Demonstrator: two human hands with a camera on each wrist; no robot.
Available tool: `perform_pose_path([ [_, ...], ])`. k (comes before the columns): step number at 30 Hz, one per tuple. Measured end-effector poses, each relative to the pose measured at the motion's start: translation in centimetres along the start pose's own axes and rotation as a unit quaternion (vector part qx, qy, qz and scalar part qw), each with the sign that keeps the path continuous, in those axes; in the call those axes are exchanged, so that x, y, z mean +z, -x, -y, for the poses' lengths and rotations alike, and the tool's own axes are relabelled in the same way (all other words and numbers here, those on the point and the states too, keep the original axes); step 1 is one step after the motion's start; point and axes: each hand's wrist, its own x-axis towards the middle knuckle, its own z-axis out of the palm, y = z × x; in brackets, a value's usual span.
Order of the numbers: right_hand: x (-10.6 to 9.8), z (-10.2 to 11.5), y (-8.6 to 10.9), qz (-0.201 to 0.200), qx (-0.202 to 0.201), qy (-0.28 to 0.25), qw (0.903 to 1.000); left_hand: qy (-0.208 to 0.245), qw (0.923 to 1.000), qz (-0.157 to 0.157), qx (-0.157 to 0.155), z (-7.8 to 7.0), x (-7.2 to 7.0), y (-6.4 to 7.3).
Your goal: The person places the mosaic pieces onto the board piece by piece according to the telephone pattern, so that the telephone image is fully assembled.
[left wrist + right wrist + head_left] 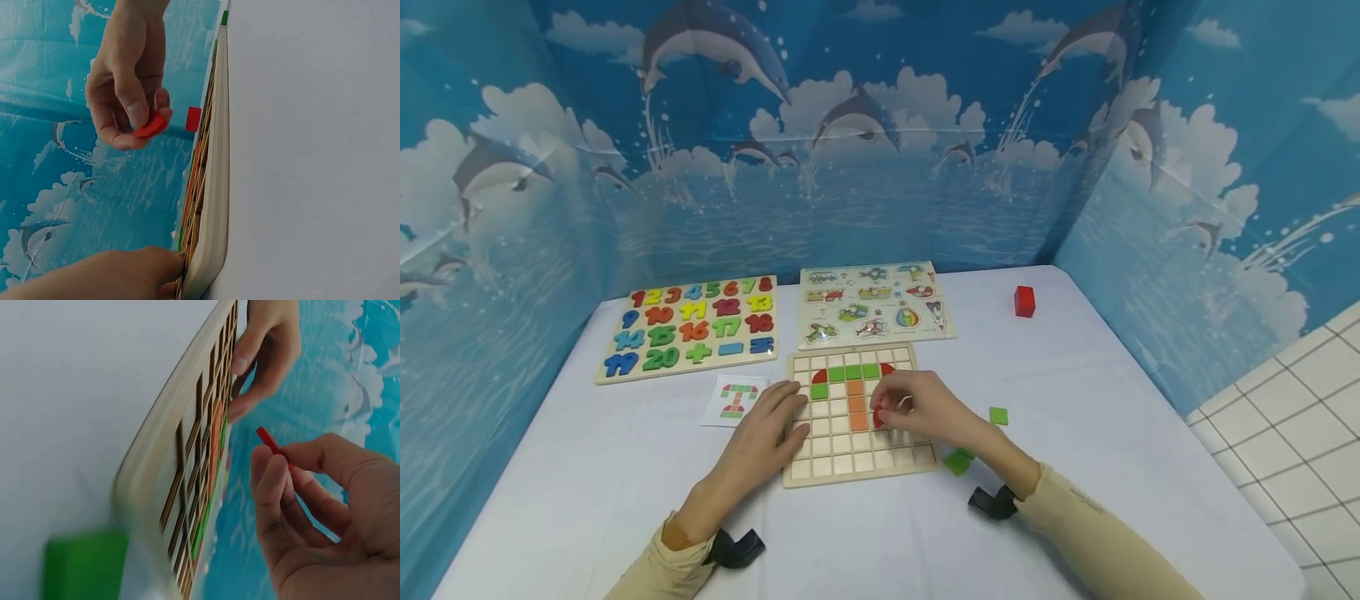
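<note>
A wooden grid board lies on the white table, with a row of green tiles, a red rounded tile at its left end and an orange column below. My right hand pinches a red rounded tile between thumb and fingers. In the right wrist view this red tile is held clear of the grid. My left hand rests at the board's left edge, fingers extended onto it. A pattern card showing red, green and orange shapes lies beside that hand, partly covered.
Loose green tiles lie right of the board near my right forearm, another green tile farther out. Behind stand a number puzzle and a vehicle picture puzzle. A red block sits at the back right.
</note>
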Motion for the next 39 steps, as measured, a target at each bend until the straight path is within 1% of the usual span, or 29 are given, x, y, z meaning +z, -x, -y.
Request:
perform_pose_path([
  [5, 2.0, 1.0, -2.4, 0.005, 0.011, -0.003, 0.9999, 0.0, 1.0, -0.001, 0.002, 0.0, 0.1, 0.1],
  [10, 3.6, 1.8, -3.5, 0.005, 0.025, 0.011, 0.9996, -0.004, 1.0, 0.002, -0.002, -0.1, 0.2, 0.2],
  [18, 4.6, 1.7, -3.9, -0.022, 0.031, 0.016, 0.9991, -0.005, 1.0, 0.003, -0.001, -0.1, 0.1, 0.0],
  [23, 4.8, 1.6, -3.7, -0.018, 0.024, 0.017, 0.9994, -0.005, 1.0, -0.002, 0.001, -0.1, -0.1, 0.0],
  [27, 5.0, 1.4, -3.7, -0.008, 0.021, -0.004, 0.9997, -0.004, 1.0, -0.004, 0.001, -0.1, -0.1, 0.0],
  [29, 5.1, 1.3, -3.7, 0.001, 0.014, -0.008, 0.9999, -0.004, 1.0, -0.004, 0.001, -0.1, 0.0, 0.1],
  [32, 5.3, 1.2, -3.6, 0.019, -0.017, 0.01, 0.9996, 0.0, 1.0, -0.005, 0.003, 0.0, 0.1, 0.2],
  [34, 5.4, 1.3, -3.6, 0.026, -0.048, 0.043, 0.9976, 0.0, 1.0, -0.005, 0.005, 0.0, 0.1, 0.2],
  [36, 5.4, 1.5, -3.5, 0.031, -0.07, 0.074, 0.9944, 0.0, 1.0, -0.006, 0.006, 0.0, 0.1, 0.2],
  [39, 5.4, 1.8, -3.4, 0.036, -0.083, 0.114, 0.9893, -0.002, 1.0, -0.005, 0.003, -0.1, 0.0, 0.1],
])
